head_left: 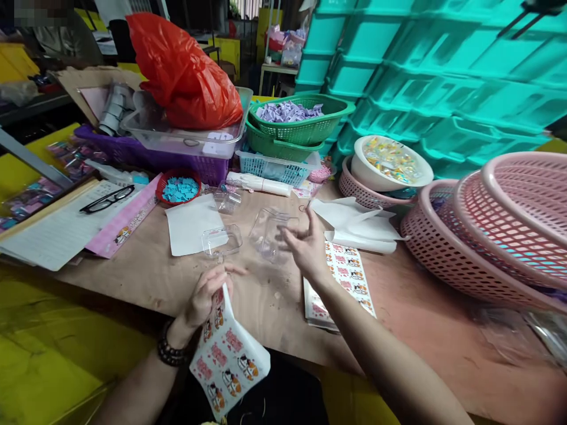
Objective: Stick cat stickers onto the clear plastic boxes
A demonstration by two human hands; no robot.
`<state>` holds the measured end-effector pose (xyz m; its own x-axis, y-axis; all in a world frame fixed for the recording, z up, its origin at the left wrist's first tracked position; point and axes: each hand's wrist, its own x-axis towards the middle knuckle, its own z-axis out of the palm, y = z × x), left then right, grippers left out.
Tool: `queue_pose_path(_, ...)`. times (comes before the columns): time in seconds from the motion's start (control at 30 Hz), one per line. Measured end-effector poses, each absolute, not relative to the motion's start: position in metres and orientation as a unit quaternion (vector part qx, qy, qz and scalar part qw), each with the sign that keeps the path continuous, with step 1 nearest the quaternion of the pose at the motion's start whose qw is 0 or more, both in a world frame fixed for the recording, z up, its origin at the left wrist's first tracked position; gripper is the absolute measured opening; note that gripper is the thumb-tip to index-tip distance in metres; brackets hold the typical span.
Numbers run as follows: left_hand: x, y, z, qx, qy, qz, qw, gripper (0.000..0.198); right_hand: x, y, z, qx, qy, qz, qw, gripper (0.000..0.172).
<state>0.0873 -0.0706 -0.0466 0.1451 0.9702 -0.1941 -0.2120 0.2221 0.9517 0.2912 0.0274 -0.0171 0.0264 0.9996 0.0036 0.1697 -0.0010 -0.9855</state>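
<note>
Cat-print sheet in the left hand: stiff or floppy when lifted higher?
Probably floppy: the cat-print sheet already bends below the left hand's grip. Likely light for its size, since its edges look thin. It may swing or curl, as its lower part hangs unsupported.

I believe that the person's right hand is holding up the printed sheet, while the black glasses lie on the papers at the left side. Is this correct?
Not quite: the head view shows the left hand holding up the printed sheet, not the right hand. The black glasses do lie on the papers at the left side.
</note>
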Motion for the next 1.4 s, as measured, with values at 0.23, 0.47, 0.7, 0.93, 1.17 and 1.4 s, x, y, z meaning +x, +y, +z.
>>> queue_pose_path(0.23, 0.126, -0.064, -0.042, 0.398, 0.399, 0.427, 0.707, 0.071, 0.288, -0.046, -0.032, -0.512, -0.359, 0.620, 0.473, 0.112)
queue_pose_path(0.47, 0.127, -0.064, -0.048, 0.337, 0.407, 0.383, 0.758, 0.061, 0.319, -0.058, -0.046, -0.601, -0.614, 0.286, 0.425, 0.107)
queue_pose_path(0.7, 0.123, -0.055, -0.052, 0.377, 0.413, 0.334, 0.759, 0.056, 0.326, -0.063, -0.055, -0.486, -0.758, 0.015, 0.434, 0.079)
queue_pose_path(0.93, 0.110, -0.046, -0.054, 0.501, 0.476, 0.289, 0.663, 0.057, 0.327, -0.073, -0.057, -0.490, -0.745, 0.042, 0.451, 0.077)
queue_pose_path(1.17, 0.098, -0.039, -0.044, 0.574, 0.475, 0.218, 0.630, 0.063, 0.326, -0.075, -0.056, -0.502, -0.735, 0.064, 0.451, 0.078)
queue_pose_path(1.4, 0.092, -0.032, -0.039, 0.683, 0.481, 0.168, 0.524, 0.058, 0.321, -0.074, -0.063, -0.495, -0.740, 0.077, 0.449, 0.081)
